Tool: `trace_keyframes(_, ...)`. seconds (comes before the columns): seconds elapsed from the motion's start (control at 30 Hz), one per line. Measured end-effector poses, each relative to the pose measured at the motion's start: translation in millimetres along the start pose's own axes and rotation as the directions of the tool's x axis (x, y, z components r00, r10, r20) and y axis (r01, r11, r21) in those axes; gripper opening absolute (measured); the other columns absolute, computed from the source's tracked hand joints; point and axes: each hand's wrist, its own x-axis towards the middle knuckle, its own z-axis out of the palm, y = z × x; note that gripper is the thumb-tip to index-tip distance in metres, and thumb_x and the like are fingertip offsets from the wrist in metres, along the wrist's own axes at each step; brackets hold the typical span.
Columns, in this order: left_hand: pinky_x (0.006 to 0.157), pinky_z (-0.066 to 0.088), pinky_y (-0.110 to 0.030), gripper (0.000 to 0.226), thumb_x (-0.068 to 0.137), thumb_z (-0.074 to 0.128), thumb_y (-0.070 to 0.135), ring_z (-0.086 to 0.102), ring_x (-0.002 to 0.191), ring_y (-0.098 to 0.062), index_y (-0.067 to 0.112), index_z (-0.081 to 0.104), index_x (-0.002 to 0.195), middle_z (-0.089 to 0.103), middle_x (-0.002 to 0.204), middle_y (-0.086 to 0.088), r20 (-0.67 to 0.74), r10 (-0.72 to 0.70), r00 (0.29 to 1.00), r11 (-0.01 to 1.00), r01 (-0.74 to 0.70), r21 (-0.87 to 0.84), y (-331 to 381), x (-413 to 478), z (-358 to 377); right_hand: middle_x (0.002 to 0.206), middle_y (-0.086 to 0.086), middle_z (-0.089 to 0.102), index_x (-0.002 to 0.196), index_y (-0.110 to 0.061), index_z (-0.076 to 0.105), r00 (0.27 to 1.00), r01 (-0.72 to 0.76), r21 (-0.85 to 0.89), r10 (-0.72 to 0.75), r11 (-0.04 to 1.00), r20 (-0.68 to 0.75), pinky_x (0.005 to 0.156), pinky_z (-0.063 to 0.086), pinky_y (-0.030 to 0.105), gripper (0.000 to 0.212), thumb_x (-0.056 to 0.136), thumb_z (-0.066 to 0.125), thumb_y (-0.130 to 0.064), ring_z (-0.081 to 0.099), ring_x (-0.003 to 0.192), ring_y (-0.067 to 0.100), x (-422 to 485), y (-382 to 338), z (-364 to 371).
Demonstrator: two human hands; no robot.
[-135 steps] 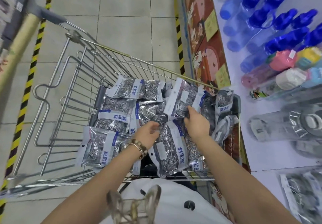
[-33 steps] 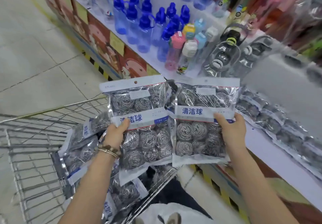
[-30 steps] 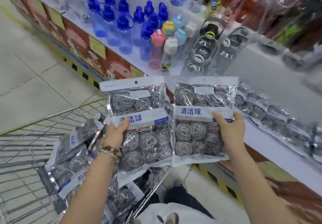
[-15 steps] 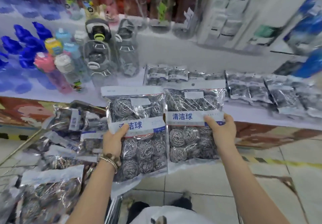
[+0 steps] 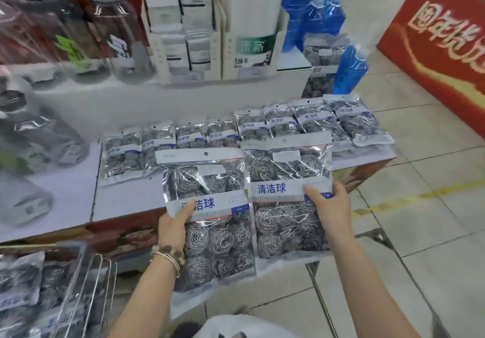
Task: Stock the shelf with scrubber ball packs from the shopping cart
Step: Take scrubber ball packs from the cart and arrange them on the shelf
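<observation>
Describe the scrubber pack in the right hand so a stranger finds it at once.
Find the low white shelf with scrubber packs lying flat. In front of it, two packs are held up side by side. Yours is the right pack, gripped by the right hand, sitting higher than the left pack in the left hand and nearer the red box.

So the shelf (image 5: 123, 201) has a row of scrubber ball packs (image 5: 191, 134) lying flat along the back, side by side, with blurry clear bottles (image 5: 39, 138) off left.
</observation>
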Motion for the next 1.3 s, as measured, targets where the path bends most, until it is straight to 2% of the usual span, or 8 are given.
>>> trace_keyframes(0.23, 0.058, 0.037, -0.025, 0.02, 0.085, 0.062, 0.024, 0.053, 0.07, -0.018, 0.014, 0.055, 0.069, 0.058, 0.073, 0.001, 0.128, 0.006, 0.992, 0.997, -0.016, 0.077, 27, 12, 94, 0.098, 0.001, 0.063, 0.111, -0.012, 0.056, 0.988, -0.063, 0.018, 0.065, 0.998, -0.137, 0.059, 0.041, 0.02, 0.042, 0.077, 0.076, -0.025, 0.058, 0.08, 0.014, 59, 10, -50)
trace_keyframes(0.47, 0.066, 0.041, -0.028, 0.016, 0.084, 0.062, 0.031, 0.056, 0.076, -0.018, 0.016, 0.06, 0.077, 0.063, 0.081, 0.0, 0.241, -0.023, 0.97, 0.991, -0.009, 0.13, 47, 74, 173, 0.088, -0.009, 0.062, 0.101, -0.02, 0.056, 0.964, -0.095, 0.067, 0.109, 0.993, -0.242, 0.063, 0.043, 0.022, 0.031, 0.078, 0.076, -0.023, 0.056, 0.075, 0.003, 127, 4, -65)
trace_keyframes(0.6, 0.07, 0.041, -0.029, 0.019, 0.087, 0.058, 0.027, 0.05, 0.07, -0.011, 0.016, 0.054, 0.072, 0.056, 0.076, 0.003, 0.273, -0.027, 0.962, 0.99, -0.011, 0.138, 72, 104, 216, 0.091, -0.005, 0.065, 0.104, -0.016, 0.059, 0.942, -0.128, 0.068, 0.143, 0.989, -0.304, 0.071, 0.044, 0.028, 0.035, 0.076, 0.077, -0.024, 0.06, 0.079, 0.011, 172, -7, -69)
trace_keyframes(0.73, 0.058, 0.034, -0.022, 0.028, 0.086, 0.058, 0.034, 0.049, 0.067, -0.015, 0.008, 0.056, 0.076, 0.053, 0.073, 0.001, 0.318, -0.058, 0.946, 0.981, -0.005, 0.196, 86, 141, 251, 0.093, -0.001, 0.066, 0.106, -0.015, 0.059, 0.921, -0.149, 0.053, 0.158, 0.987, -0.355, 0.072, 0.045, 0.029, 0.037, 0.075, 0.078, -0.026, 0.062, 0.082, 0.018, 210, -12, -75)
trace_keyframes(0.87, 0.064, 0.038, -0.025, 0.017, 0.086, 0.059, 0.031, 0.053, 0.073, -0.014, 0.016, 0.059, 0.077, 0.059, 0.08, 0.002, 0.366, -0.082, 0.927, 0.985, 0.02, 0.171, 92, 169, 286, 0.094, 0.002, 0.066, 0.103, -0.017, 0.059, 0.899, -0.168, 0.005, 0.155, 0.986, -0.409, 0.073, 0.047, 0.032, 0.036, 0.074, 0.078, -0.028, 0.062, 0.085, 0.021, 239, -9, -81)
trace_keyframes(1.0, 0.082, 0.04, -0.034, 0.015, 0.084, 0.061, 0.032, 0.054, 0.077, -0.013, 0.018, 0.059, 0.08, 0.06, 0.085, 0.002, 0.372, -0.111, 0.922, 0.982, 0.045, 0.182, 92, 183, 319, 0.093, 0.005, 0.064, 0.1, -0.016, 0.058, 0.898, -0.189, -0.033, 0.16, 0.981, -0.41, 0.069, 0.041, 0.029, 0.032, 0.077, 0.077, -0.027, 0.058, 0.079, 0.02, 269, -10, -92)
trace_keyframes(1.13, 0.089, 0.038, -0.036, 0.025, 0.083, 0.061, 0.036, 0.054, 0.086, -0.02, 0.011, 0.062, 0.09, 0.061, 0.091, -0.001, 0.365, -0.17, 0.915, 0.975, 0.103, 0.198, 86, 195, 357, 0.096, 0.006, 0.064, 0.105, -0.012, 0.059, 0.903, -0.199, -0.049, 0.163, 0.979, -0.398, 0.072, 0.041, 0.03, 0.038, 0.076, 0.077, -0.029, 0.058, 0.083, 0.022, 312, -9, -106)
trace_keyframes(1.3, 0.085, 0.038, -0.033, 0.016, 0.085, 0.061, 0.029, 0.052, 0.076, -0.012, 0.014, 0.058, 0.078, 0.058, 0.083, 0.001, 0.299, -0.189, 0.935, 0.975, 0.143, 0.168, 83, 202, 419, 0.094, 0.006, 0.066, 0.103, -0.011, 0.061, 0.941, -0.176, -0.071, 0.146, 0.982, -0.305, 0.07, 0.041, 0.028, 0.036, 0.076, 0.077, -0.028, 0.06, 0.082, 0.021, 394, -11, -124)
